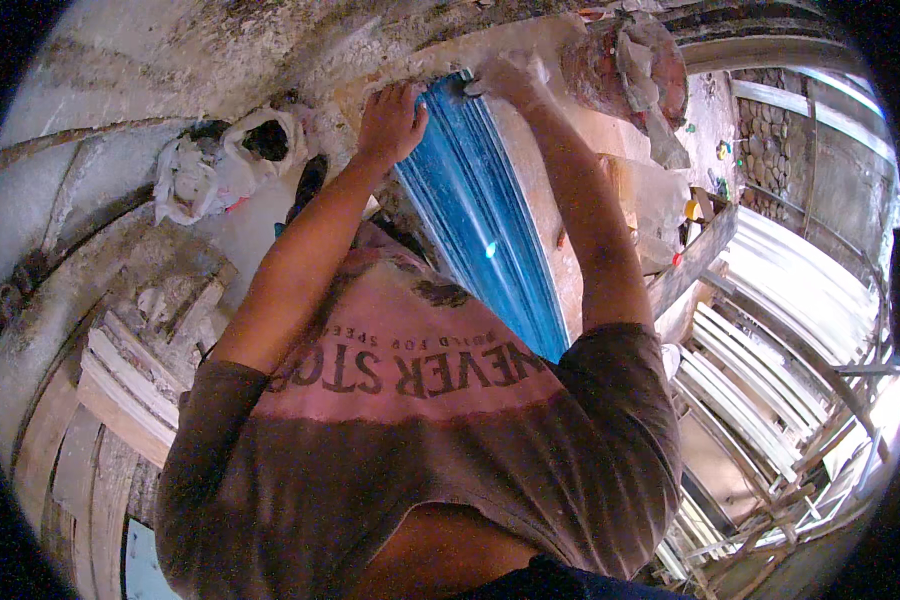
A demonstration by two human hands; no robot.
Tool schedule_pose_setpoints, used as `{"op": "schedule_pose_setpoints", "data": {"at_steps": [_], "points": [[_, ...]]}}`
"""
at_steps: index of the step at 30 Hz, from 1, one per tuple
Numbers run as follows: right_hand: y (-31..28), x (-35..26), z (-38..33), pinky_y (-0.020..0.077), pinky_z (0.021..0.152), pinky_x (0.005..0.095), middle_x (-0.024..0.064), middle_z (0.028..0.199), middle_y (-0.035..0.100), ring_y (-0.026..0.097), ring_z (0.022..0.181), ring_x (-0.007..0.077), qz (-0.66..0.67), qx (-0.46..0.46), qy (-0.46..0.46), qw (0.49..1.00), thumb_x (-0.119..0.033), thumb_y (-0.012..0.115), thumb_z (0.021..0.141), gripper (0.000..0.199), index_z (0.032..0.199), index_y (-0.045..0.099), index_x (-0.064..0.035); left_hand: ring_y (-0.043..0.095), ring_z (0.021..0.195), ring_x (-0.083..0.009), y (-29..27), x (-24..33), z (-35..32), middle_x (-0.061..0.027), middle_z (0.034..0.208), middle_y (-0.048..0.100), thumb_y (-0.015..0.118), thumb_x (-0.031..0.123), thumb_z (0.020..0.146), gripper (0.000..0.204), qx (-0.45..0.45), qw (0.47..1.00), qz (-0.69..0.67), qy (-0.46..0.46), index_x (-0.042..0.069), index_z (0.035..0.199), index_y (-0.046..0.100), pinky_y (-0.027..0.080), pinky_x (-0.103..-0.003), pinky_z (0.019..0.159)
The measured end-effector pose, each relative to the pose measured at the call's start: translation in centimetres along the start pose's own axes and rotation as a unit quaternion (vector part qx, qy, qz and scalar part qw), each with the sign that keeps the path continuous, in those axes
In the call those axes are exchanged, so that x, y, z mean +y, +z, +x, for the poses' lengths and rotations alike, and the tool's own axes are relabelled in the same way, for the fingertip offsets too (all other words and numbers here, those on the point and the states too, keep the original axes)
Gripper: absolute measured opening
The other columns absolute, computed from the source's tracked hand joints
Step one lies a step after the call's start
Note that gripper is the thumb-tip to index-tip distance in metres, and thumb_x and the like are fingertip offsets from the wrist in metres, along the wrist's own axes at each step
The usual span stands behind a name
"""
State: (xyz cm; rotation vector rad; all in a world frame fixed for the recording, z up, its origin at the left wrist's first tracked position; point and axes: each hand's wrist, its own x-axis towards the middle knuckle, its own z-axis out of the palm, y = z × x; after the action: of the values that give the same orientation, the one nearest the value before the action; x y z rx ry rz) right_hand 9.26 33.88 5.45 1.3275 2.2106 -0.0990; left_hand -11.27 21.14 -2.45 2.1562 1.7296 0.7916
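A long, glossy blue piece with lengthwise grooves (485, 215), like a moulding or a mould, runs from beneath my shirt to the far side of the worktop. My left hand (392, 118) lies along its left edge near the far end, fingers stretched forward and the thumb side touching the blue edge. Across from it, my right hand (510, 82) is at the far right corner of the blue piece, smeared by motion. A small greyish spot (473, 88) shows by its fingertips; whether they hold it is unclear.
Two whitish sacks with dark openings (262, 140) stand left of my left arm. A reddish-brown drum-like container (625, 70) with plastic draped over it is at the far right. White strips (760, 375) rest on racks to the right; pale boards (130, 385) are stacked at left.
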Motion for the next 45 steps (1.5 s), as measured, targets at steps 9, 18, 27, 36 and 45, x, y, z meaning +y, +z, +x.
{"op": "schedule_pose_setpoints", "data": {"at_steps": [9,18,27,36,45], "points": [[-0.2,-1.1,-1.5,0.0589,0.069,0.0507,0.0072,0.096,0.075,0.072,0.092,0.0275,-0.049,0.086,-0.106,0.989,-0.050,0.066,0.080,0.041,0.097,0.076,-0.0138,0.059,0.107,-0.0347,0.3,0.5,0.0,-0.0177,0.111,0.062,0.054,0.028,0.091,0.038,0.000,1.000,-0.016,0.002,0.002,0.119,0.057,0.046,-0.049,0.095],[-5.5,-5.3,-4.9,0.0563,0.061,0.0547,0.0083,0.098,0.075,0.072,0.091,0.0264,-0.031,-0.019,0.116,0.993,-0.031,0.063,0.083,0.025,0.096,0.077,-0.0154,0.060,0.104,-0.0336,1.0,-0.3,-0.3,-0.0173,0.109,0.063,0.057,0.026,0.089,0.040,0.069,0.997,0.011,0.031,0.000,0.119,0.057,0.047,-0.047,0.092],[-4.6,-6.3,-3.7,0.0569,0.059,0.0550,0.0131,0.095,0.075,0.073,0.085,0.0332,-0.032,0.030,0.098,0.994,-0.029,0.066,0.078,0.025,0.090,0.077,-0.0109,0.060,0.101,-0.0367,0.4,-0.1,-0.3,-0.0194,0.110,0.063,0.061,0.026,0.088,0.039,0.032,0.999,-0.032,0.022,0.003,0.119,0.057,0.048,-0.049,0.089],[-0.3,-1.0,-4.5,0.0557,0.075,0.0518,0.0119,0.105,0.071,0.070,0.096,0.0341,0.089,0.231,0.186,0.951,-0.031,0.060,0.087,0.031,0.108,0.070,-0.0104,0.059,0.110,-0.0325,0.8,0.2,0.2,-0.0151,0.115,0.063,0.057,0.028,0.089,0.037,0.010,1.000,0.005,0.009,0.007,0.120,0.058,0.045,-0.048,0.095],[7.5,-3.4,-18.2,0.0542,0.075,0.0471,0.0187,0.094,0.070,0.069,0.086,0.0385,0.320,0.178,0.169,0.915,-0.015,0.060,0.084,0.041,0.124,0.064,-0.0115,0.049,0.129,-0.0300,-0.2,0.5,-0.4,-0.0054,0.133,0.059,0.055,0.032,0.093,0.042,0.038,0.996,0.005,0.076,0.014,0.132,0.056,0.034,-0.054,0.109]]}}
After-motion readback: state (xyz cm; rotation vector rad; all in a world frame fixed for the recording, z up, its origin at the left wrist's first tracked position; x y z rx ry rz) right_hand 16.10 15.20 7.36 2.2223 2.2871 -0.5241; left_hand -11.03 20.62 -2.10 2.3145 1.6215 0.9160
